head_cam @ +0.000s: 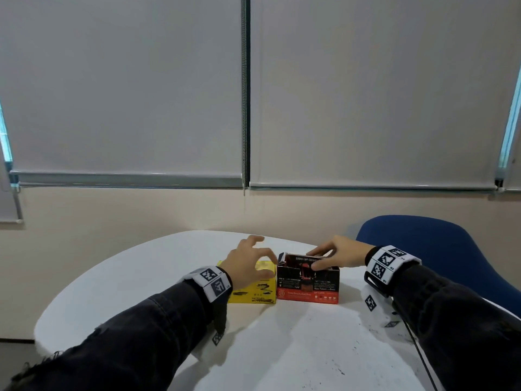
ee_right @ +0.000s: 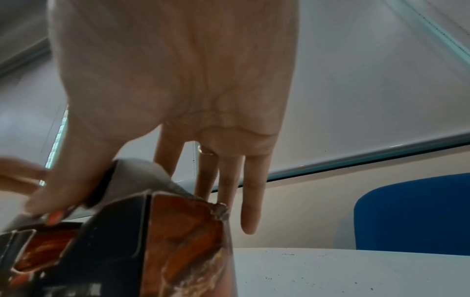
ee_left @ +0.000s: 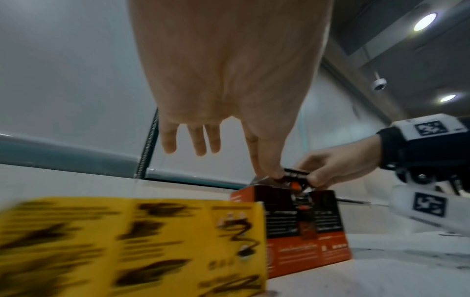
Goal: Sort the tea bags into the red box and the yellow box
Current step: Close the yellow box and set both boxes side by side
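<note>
The yellow box [head_cam: 253, 292] and the red box [head_cam: 308, 286] stand side by side on the white table [head_cam: 282, 348], yellow on the left. My left hand [head_cam: 255, 258] hovers over the yellow box [ee_left: 132, 245] with fingers spread, holding nothing; its thumb tip reaches toward the red box's [ee_left: 305, 231] left flap. My right hand [head_cam: 317, 259] pinches the red box's dark lid flap [ee_right: 137, 176] between thumb and fingers, over the open top. No loose tea bag shows in any view, and the insides of both boxes are mostly hidden.
A blue chair [head_cam: 439, 249] stands behind the table at the right. A black cable [head_cam: 417, 345] runs from my right wrist over the table's right side. Small printed marker tags [head_cam: 370, 302] lie on the tabletop. A wall and drawn blinds are behind.
</note>
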A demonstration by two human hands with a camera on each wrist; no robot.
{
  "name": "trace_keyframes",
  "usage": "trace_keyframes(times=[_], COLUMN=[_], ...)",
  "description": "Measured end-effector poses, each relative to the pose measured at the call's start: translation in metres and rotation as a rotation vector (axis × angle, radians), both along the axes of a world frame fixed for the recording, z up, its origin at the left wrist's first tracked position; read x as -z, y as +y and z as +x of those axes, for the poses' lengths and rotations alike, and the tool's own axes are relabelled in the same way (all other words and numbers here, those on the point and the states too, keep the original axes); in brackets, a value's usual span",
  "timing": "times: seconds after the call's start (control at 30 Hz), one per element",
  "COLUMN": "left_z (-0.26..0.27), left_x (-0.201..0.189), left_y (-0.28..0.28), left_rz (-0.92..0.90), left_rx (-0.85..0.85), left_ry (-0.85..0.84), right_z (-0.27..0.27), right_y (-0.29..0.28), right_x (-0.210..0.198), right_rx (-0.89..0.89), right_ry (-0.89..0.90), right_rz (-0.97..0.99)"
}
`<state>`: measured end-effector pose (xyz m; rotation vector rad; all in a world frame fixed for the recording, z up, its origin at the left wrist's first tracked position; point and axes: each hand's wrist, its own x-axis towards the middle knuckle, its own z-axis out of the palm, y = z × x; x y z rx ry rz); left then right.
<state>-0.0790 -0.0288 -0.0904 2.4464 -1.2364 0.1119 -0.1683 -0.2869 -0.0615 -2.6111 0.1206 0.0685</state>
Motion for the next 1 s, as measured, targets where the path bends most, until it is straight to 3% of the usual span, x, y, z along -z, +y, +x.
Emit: trace_keyframes(times=[0.4, 0.47, 0.63, 0.73, 0.9, 1.0], left_z=[-0.010, -0.008, -0.006, -0.008, -0.013, -0.015], left_x=[-0.006, -0.004, -0.002, -0.004, -0.005, -0.004], left_y=[-0.050, -0.052, -0.053, -0.054, -0.054, -0.055], left_rz=[0.092, 0.052, -0.083, -0.110, 0.007, 0.053], left_rx=[-0.028, -0.034, -0.082, -0.062, -0.076, -0.069], left_ry=[-0.072, -0.052, 0.021, 0.027, -0.059, -0.059], right_z=[-0.004, -0.003, -0.004, -0.004, -0.005, -0.005], right_y=[-0.003, -0.002, -0.002, -0.002, -0.003, -0.001], right_x=[0.009, 0.009, 0.002, 0.005, 0.008, 0.009], right_rx=[0.023, 0.013, 0.038, 0.014, -0.028, -0.055], right_ry=[-0.045, -0.084, -0.203, -0.143, -0.079, -0.049], right_rz=[-0.113, -0.154, -0.002, -0.005, -0.031, -0.146])
